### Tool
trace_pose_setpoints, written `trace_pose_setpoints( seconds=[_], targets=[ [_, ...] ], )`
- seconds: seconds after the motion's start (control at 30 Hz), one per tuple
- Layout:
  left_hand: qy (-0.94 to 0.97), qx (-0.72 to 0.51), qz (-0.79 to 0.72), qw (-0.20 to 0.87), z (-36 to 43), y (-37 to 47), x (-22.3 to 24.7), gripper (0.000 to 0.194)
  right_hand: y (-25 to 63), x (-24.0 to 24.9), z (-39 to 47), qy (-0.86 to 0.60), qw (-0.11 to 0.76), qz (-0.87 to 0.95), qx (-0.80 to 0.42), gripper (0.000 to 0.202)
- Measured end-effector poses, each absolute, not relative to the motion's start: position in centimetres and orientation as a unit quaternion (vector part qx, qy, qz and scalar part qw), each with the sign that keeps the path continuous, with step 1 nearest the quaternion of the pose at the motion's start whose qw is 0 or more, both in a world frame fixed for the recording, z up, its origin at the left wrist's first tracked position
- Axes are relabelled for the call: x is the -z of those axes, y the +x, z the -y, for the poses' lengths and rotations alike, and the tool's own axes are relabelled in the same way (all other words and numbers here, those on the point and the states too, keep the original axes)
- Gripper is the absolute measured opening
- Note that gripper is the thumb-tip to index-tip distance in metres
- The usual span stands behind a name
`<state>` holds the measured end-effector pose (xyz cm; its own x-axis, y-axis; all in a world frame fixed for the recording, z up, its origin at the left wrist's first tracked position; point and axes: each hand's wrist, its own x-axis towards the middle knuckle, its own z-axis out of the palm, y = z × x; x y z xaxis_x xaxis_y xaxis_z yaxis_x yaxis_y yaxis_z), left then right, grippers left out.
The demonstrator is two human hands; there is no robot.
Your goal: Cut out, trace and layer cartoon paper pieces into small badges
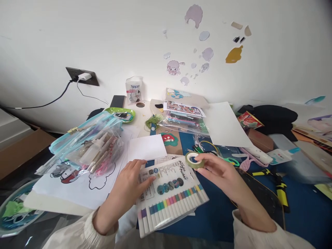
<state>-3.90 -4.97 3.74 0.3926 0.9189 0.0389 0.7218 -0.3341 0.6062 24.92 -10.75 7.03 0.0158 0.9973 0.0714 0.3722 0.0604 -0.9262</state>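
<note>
Flat clear-plastic pack of coloured acrylic markers (169, 197): left hand (132, 181) clamped on its left side, thumb on top. Right hand (219, 173), fingertips pinching round translucent greenish tape roll (196, 164) at pack's far right corner. Blank white paper (147, 147) beyond pack.

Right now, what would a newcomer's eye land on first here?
Probably the acrylic marker pack, its row of coloured markers facing up at the near edge of the desk, under the left hand. Next, the roll of tape that the right hand holds by the pack's far right corner. Then the mustard-coloured cutout on the white wall, right of the pale purple ones.
</note>
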Motion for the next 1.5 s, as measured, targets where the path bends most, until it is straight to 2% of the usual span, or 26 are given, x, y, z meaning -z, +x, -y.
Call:
trace_pose_setpoints(
  seconds=[0.2, 0.4, 0.5, 0.6, 0.8, 1.0, 1.17, 1.23, 1.33, 1.43, 1.5],
  targets=[
    [0.775, -0.155, -0.533, 0.302, 5.4, -3.1, -3.6, 0.044, 24.2, -8.6, 6.7, -0.553, 0.306, 0.634, -0.445, 0.015],
    [0.741, -0.111, -0.581, 0.318, 4.8, -3.7, -4.0, 0.057, 23.8, -6.4, 4.1, -0.47, 0.383, 0.649, -0.459, 0.014],
    [0.715, -0.093, -0.589, 0.366, 4.1, -3.6, -4.3, 0.054, 23.6, -5.2, 3.4, -0.425, 0.397, 0.606, -0.543, 0.012],
    [0.695, -0.13, -0.589, 0.391, 4.0, -3.4, -4.5, 0.046, 23.3, -5.2, 3.5, -0.413, 0.411, 0.561, -0.588, 0.016],
    [0.699, -0.267, -0.531, 0.398, 5.4, -3.1, -5.9, 0.041, 23.9, -8.7, 5.9, -0.432, 0.457, 0.57, -0.529, 0.018],
    [0.76, -0.34, -0.447, 0.329, 5.9, -3.0, -8.8, 0.038, 23.6, -12.7, 9.4, -0.497, 0.482, 0.621, -0.367, 0.032],
    [0.805, -0.38, -0.358, 0.282, 4.1, -3.0, -10.1, 0.033, 23.5, -15.4, 10.3, -0.499, 0.383, 0.706, -0.325, 0.029],
    [0.823, -0.384, -0.332, 0.253, 3.4, -3.0, -9.8, 0.033, 23.4, -15.7, 10.3, -0.499, 0.377, 0.721, -0.299, 0.026],
    [0.833, -0.392, -0.33, 0.207, 3.2, -3.0, -8.8, 0.034, 22.3, -14.5, 11.0, -0.499, 0.452, 0.685, -0.278, 0.025],
    [0.838, -0.402, -0.343, 0.139, 4.6, -3.0, -8.0, 0.031, 19.9, -11.5, 12.6, -0.518, 0.573, 0.557, -0.305, 0.025],
    [0.848, -0.393, -0.344, 0.091, 6.1, -3.0, -8.0, 0.025, 17.8, -9.4, 14.0, -0.533, 0.617, 0.485, -0.317, 0.029]
  ],
)
